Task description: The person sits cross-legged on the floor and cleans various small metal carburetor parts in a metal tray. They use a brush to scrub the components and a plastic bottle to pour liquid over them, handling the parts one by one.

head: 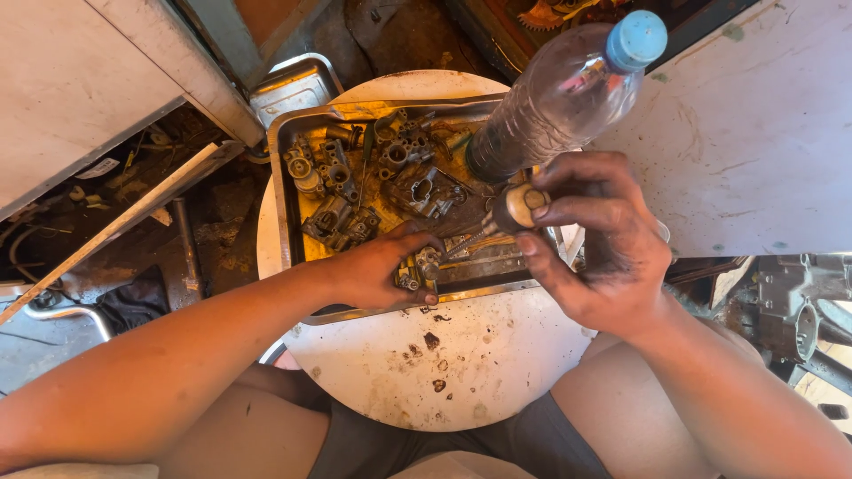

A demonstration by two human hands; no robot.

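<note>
- One small carburetor part (pixel 417 269) sits at the near rim of the metal tray (pixel 282 191), pinched in the fingers of the left hand (pixel 377 270).
- The right hand (pixel 590 239) is curled round the pale knob of a screwdriver (pixel 506 215), its tip set against that part.
- Several more greasy carburetor bodies (pixel 342 191) lie in the tray.
- A plastic bottle (pixel 559 98) with a blue cap stands at the tray's far right.
- The tray rests on a round white worktop (pixel 461 364).

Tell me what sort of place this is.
Most likely a small engine repair workshop. A grimy metal tray holds dismantled carburettor-like parts, the left hand steadies one part while the right hand works a screwdriver, and scrap metal lies around.
</note>
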